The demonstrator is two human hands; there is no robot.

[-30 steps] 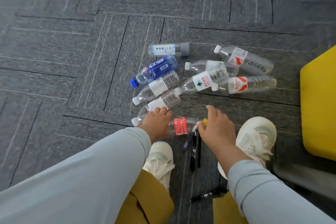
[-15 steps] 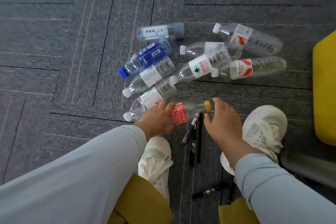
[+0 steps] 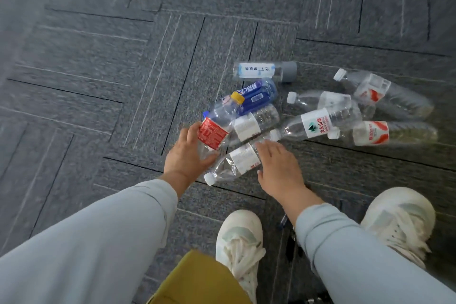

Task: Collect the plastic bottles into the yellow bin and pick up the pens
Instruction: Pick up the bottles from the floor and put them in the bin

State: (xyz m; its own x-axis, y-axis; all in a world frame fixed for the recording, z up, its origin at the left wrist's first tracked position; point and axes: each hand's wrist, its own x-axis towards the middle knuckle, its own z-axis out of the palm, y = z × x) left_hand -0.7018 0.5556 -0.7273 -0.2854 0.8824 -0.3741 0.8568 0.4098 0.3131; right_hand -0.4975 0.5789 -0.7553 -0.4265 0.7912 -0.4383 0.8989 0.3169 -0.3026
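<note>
Early stage, judged from the layout: nothing is seen binned, and the yellow bin is not in view.

The left hand point(image 3: 183, 158) is clamped on the red-label bottle point(image 3: 213, 132), fingers curled round its lower body. The bottle is tilted up off the carpet point(image 3: 98, 106), its yellow cap pointing away over the pile. This is the only bottle seen collected.

Just beside it, the white-cap bottle point(image 3: 243, 159) is lying on the floor between the two hands. Behind it, a second white-label bottle point(image 3: 254, 123), the blue bottle point(image 3: 256, 95) and the grey-cap bottle point(image 3: 265, 71) are still down, close together.

The right hand point(image 3: 278, 170) is spread flat with its fingers straight and apart, and nothing is held. It is stretched over the white-cap bottle; whether that bottle is touched cannot be told. It is judged the next one to be taken.

The pens point(image 3: 283, 221) are not picked up. They are mostly hidden by the right forearm, and only a blue end shows between the shoes.

Further right, the green-logo bottle point(image 3: 318, 122), a clear bottle point(image 3: 320, 100) and two red-and-white-label bottles point(image 3: 370, 133) point(image 3: 380, 91) are left on the floor.

Left to do: eight bottles on the floor, the held one to be binned, and all the pens.
</note>
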